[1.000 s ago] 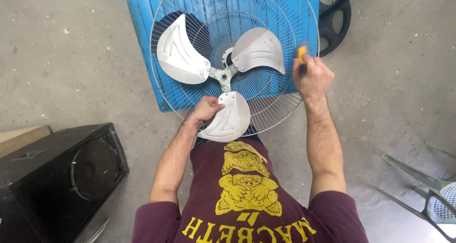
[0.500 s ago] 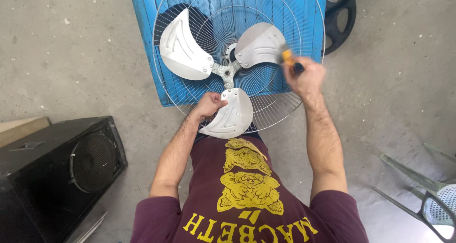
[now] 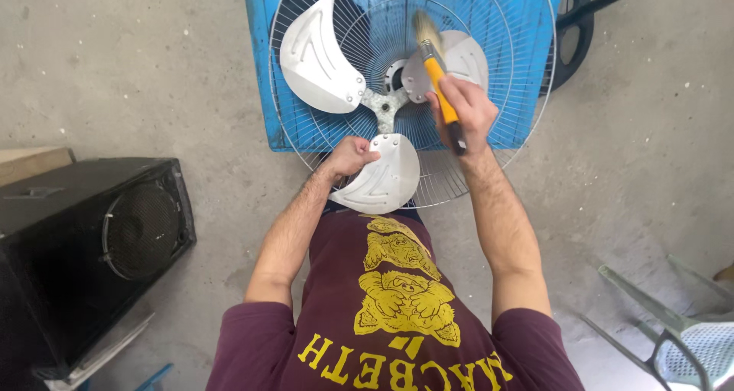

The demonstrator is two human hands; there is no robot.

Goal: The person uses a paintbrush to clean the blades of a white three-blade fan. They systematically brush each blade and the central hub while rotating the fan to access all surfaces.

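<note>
Fingers of the right hand (image 3: 464, 110) wrap the yellow-handled paintbrush (image 3: 437, 68), bristles on the upper silver metal fan blade (image 3: 462, 56); the left hand (image 3: 351, 156) pinches the lower silver blade (image 3: 382, 177). Both blades sit over a round wire grille (image 3: 520, 93) on a blue wooden board (image 3: 264, 70), with a black speaker box (image 3: 92, 238) at left.
</note>
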